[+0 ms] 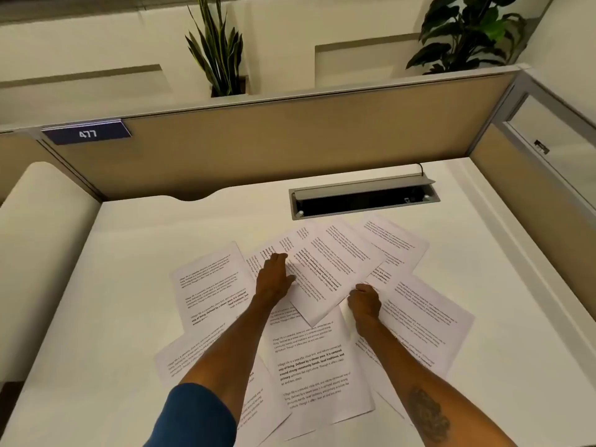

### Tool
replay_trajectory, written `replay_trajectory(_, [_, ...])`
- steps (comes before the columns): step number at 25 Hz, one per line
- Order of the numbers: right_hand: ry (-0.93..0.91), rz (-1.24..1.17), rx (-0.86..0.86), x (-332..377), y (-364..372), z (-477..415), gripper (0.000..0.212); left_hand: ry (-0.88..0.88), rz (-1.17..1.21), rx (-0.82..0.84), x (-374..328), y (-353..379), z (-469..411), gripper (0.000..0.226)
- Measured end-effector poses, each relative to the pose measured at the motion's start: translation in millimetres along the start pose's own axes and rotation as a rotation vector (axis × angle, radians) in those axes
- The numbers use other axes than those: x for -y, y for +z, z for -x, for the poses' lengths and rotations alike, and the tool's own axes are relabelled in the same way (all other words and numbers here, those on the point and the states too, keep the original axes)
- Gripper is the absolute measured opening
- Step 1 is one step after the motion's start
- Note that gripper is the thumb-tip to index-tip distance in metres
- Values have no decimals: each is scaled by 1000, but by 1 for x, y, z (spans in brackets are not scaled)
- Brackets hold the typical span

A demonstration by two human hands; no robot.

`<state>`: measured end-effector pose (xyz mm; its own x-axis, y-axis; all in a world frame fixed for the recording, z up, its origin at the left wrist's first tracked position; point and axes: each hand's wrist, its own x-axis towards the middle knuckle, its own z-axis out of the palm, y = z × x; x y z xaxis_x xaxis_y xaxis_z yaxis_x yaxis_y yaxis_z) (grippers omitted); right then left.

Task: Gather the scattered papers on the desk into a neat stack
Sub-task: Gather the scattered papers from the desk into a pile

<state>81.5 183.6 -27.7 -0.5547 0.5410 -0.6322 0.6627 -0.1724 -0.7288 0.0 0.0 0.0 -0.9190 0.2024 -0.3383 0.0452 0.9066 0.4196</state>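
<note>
Left hand and right hand press scattered papers — desk cable tray open.

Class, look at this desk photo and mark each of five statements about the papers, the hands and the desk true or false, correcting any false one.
1. The papers already lie in one squared stack. False: they are fanned out and overlap at different angles.
2. Both hands rest on the tilted top sheet. True: the left hand is at its left edge, the right hand at its lower right edge.
3. The cable hatch in the desk is shut. False: its lid is raised.
4. The blue sign on the partition reads 477. True.
5. A mug stands beside the papers. False: no mug is visible.
</note>
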Motion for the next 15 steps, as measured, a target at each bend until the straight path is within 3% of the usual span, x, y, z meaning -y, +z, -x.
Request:
replay_trajectory(5, [83,-105,-83,-6,8,-13,36,-52,23,-39,-3,4,-20,73])
replay_trajectory(10, [145,-199,-197,0,26,-11,47,-95,-20,65,-1,13,-30,92])
replay_trajectory(15, [196,-307,-174,4,37,-11,55,-97,-84,80,-2,14,-38,97])
